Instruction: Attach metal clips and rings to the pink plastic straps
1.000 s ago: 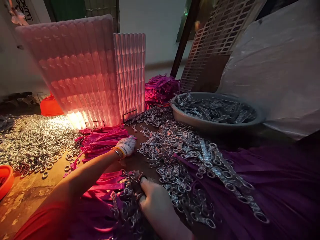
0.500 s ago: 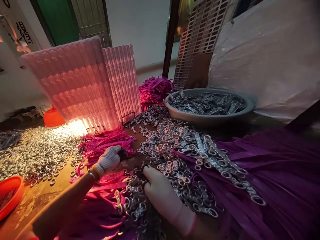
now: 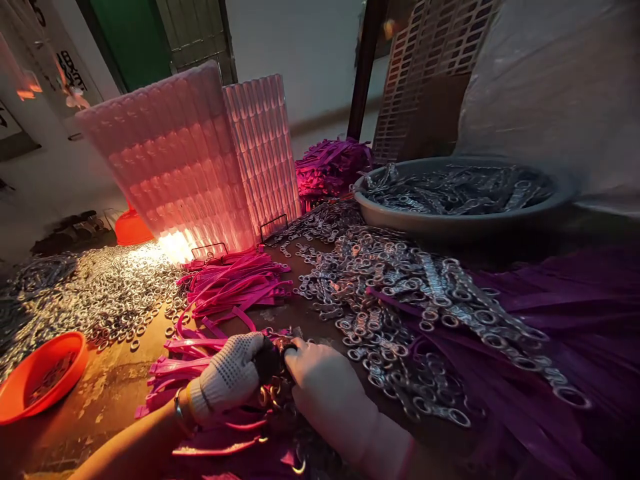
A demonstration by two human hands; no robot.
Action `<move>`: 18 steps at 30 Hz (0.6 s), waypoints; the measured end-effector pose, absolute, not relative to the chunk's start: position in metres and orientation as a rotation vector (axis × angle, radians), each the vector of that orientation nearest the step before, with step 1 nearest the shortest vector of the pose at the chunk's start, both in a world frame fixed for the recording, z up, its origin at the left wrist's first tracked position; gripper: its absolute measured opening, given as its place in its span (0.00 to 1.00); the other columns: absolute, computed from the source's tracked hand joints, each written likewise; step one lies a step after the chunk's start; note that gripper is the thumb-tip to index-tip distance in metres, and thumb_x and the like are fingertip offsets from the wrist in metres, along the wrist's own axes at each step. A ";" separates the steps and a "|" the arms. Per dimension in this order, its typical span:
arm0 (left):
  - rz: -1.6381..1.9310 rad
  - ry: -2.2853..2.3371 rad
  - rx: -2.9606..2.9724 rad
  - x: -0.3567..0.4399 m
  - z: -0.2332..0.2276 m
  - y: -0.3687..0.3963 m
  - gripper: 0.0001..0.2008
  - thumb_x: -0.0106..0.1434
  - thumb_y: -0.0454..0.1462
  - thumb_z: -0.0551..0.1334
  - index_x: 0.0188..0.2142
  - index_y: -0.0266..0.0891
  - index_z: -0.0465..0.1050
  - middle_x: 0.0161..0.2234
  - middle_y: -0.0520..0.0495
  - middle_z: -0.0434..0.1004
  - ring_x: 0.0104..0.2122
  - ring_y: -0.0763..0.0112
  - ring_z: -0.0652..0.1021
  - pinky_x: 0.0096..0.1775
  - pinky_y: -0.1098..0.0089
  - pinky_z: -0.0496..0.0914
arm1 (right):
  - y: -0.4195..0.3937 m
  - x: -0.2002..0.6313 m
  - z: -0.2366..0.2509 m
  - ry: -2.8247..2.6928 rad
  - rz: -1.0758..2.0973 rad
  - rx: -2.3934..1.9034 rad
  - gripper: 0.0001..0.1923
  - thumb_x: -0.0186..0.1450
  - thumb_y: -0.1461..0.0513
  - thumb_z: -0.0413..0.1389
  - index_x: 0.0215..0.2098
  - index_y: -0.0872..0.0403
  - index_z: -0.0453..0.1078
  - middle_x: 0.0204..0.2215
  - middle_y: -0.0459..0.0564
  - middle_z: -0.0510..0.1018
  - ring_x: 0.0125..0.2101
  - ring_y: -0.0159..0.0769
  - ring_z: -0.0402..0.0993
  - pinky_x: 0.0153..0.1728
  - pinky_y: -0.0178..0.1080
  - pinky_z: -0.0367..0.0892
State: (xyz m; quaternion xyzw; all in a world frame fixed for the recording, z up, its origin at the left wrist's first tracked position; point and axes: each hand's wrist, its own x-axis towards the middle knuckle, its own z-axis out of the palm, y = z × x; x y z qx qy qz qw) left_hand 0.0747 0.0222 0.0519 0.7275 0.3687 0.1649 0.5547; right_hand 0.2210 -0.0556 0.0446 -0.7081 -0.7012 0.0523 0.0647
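Observation:
My left hand (image 3: 230,379), in a white dotted knit glove, and my right hand (image 3: 323,387), in a pale glove, meet at the near edge of the table. Between their fingertips is a small dark metal clasp (image 3: 274,352), gripped from both sides. Under and beside the hands lie pink plastic straps (image 3: 235,283) and a heap of silver metal clasps with rings (image 3: 395,300). Purple straps (image 3: 540,347) spread out to the right.
A grey basin (image 3: 450,217) of metal parts stands at the back right. Two ribbed translucent tray stacks (image 3: 200,160) lean upright at the back, lit from below. Loose silver rings (image 3: 90,293) cover the left side, and an orange bowl (image 3: 43,377) sits near left.
My left hand has drawn back from the pink straps toward me and now meets my right hand over the clasp. The view has shifted slightly.

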 end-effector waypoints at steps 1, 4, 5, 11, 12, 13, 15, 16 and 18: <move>0.402 0.852 1.844 0.073 0.051 0.023 0.06 0.57 0.36 0.63 0.25 0.37 0.69 0.22 0.51 0.71 0.23 0.75 0.66 0.24 0.76 0.57 | -0.056 0.221 0.043 -2.105 0.178 -2.130 0.15 0.59 0.73 0.48 0.35 0.55 0.73 0.36 0.57 0.79 0.34 0.43 0.76 0.29 0.40 0.53; 0.342 0.781 2.128 0.069 0.048 0.027 0.03 0.57 0.34 0.61 0.27 0.37 0.71 0.26 0.49 0.74 0.27 0.72 0.68 0.27 0.75 0.59 | -0.056 0.221 0.034 -2.054 0.178 -2.092 0.15 0.57 0.75 0.48 0.33 0.55 0.73 0.33 0.55 0.80 0.33 0.40 0.75 0.30 0.40 0.53; 0.301 0.767 2.167 0.067 0.047 0.028 0.04 0.58 0.33 0.59 0.28 0.37 0.72 0.27 0.49 0.74 0.27 0.72 0.68 0.28 0.74 0.60 | -0.056 0.219 0.030 -2.053 0.128 -2.074 0.14 0.57 0.75 0.49 0.32 0.54 0.72 0.32 0.55 0.80 0.32 0.40 0.75 0.30 0.40 0.53; 0.342 0.787 2.149 0.063 0.042 0.024 0.07 0.52 0.29 0.60 0.29 0.37 0.75 0.28 0.47 0.76 0.27 0.70 0.70 0.28 0.72 0.61 | -0.058 0.212 0.024 -2.146 -0.158 -2.002 0.13 0.61 0.74 0.49 0.30 0.54 0.72 0.31 0.57 0.79 0.29 0.41 0.73 0.27 0.41 0.51; 0.354 0.796 2.054 0.063 0.042 0.023 0.05 0.52 0.30 0.61 0.29 0.37 0.74 0.28 0.47 0.76 0.27 0.70 0.70 0.27 0.72 0.62 | -0.057 0.211 0.027 -2.140 -0.107 -2.015 0.13 0.60 0.74 0.49 0.32 0.55 0.72 0.33 0.57 0.79 0.31 0.42 0.73 0.28 0.41 0.52; 0.347 0.810 1.927 0.062 0.042 0.022 0.03 0.53 0.32 0.61 0.29 0.37 0.73 0.27 0.47 0.75 0.25 0.71 0.70 0.26 0.73 0.62 | -0.057 0.211 0.032 -2.127 -0.040 -2.037 0.13 0.59 0.74 0.49 0.34 0.55 0.73 0.34 0.57 0.79 0.33 0.42 0.74 0.30 0.40 0.54; 0.302 0.845 1.679 0.060 0.042 0.023 0.06 0.57 0.37 0.60 0.27 0.36 0.71 0.21 0.50 0.71 0.19 0.75 0.67 0.21 0.75 0.59 | -0.056 0.211 0.044 -2.111 0.092 -2.084 0.15 0.58 0.74 0.50 0.37 0.56 0.73 0.37 0.58 0.79 0.36 0.42 0.74 0.33 0.39 0.58; 0.288 0.872 1.600 0.058 0.041 0.024 0.09 0.59 0.39 0.59 0.26 0.37 0.69 0.17 0.52 0.67 0.15 0.77 0.64 0.18 0.76 0.56 | -0.055 0.211 0.050 -2.124 0.154 -2.092 0.16 0.57 0.74 0.50 0.39 0.56 0.73 0.39 0.58 0.79 0.38 0.43 0.74 0.35 0.39 0.59; 0.309 0.923 1.561 0.054 0.039 0.024 0.11 0.61 0.41 0.58 0.25 0.37 0.67 0.14 0.55 0.62 0.12 0.78 0.60 0.15 0.76 0.52 | -0.055 0.210 0.059 -2.168 0.274 -2.089 0.17 0.56 0.74 0.50 0.41 0.57 0.72 0.41 0.59 0.79 0.42 0.44 0.75 0.38 0.39 0.60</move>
